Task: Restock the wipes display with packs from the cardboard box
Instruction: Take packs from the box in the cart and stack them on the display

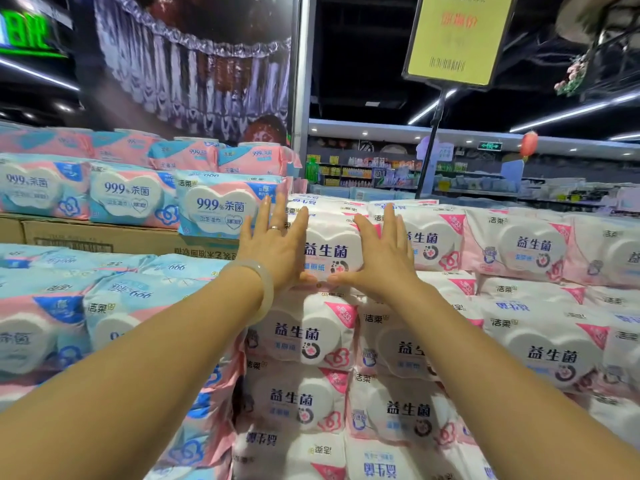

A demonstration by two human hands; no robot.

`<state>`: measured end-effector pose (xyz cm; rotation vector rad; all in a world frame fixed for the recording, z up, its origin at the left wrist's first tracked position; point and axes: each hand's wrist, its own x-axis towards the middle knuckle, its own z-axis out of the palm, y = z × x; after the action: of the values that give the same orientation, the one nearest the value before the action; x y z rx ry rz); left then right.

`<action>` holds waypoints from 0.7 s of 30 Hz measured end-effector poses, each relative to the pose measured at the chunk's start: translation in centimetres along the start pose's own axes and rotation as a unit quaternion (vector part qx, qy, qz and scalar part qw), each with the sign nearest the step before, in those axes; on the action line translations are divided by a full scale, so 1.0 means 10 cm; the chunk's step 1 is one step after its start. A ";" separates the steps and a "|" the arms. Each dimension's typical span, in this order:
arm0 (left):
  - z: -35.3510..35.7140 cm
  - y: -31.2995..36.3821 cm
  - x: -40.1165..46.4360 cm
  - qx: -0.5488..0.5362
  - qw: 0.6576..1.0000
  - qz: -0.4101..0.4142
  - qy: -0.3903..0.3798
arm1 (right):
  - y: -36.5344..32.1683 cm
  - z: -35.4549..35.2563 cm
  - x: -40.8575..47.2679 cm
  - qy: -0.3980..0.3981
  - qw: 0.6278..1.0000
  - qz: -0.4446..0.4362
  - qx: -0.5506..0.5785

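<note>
Both forearms bare, no sleeves in view. Left wrist carries a pale, translucent bangle (pixel 260 291), smooth and thick. Left hand (pixel 273 244) has a thin ring (pixel 274 228) on one finger; right hand (pixel 379 251) wears nothing.

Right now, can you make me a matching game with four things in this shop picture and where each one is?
Things:
1. sign
2. bracelet
3. ring
4. pink pack

Places:
A. on a finger of the left hand
B. under both hands, left and right hand flat on it
C. high up on a pole
D. round the left wrist

Pairs: 1-C, 2-D, 3-A, 4-B
</note>
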<state>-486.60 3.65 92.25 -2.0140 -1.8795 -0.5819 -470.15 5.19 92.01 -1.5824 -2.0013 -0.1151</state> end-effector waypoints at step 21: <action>-0.87 -1.95 -1.43 0.139 0.973 -0.166 0.076 | -2.68 0.54 -0.57 0.012 0.936 -0.351 -0.020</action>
<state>-507.36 -11.47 91.78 -1.4527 -2.0841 -0.5035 -496.01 -5.42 92.22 -0.8080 -2.4625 -0.4458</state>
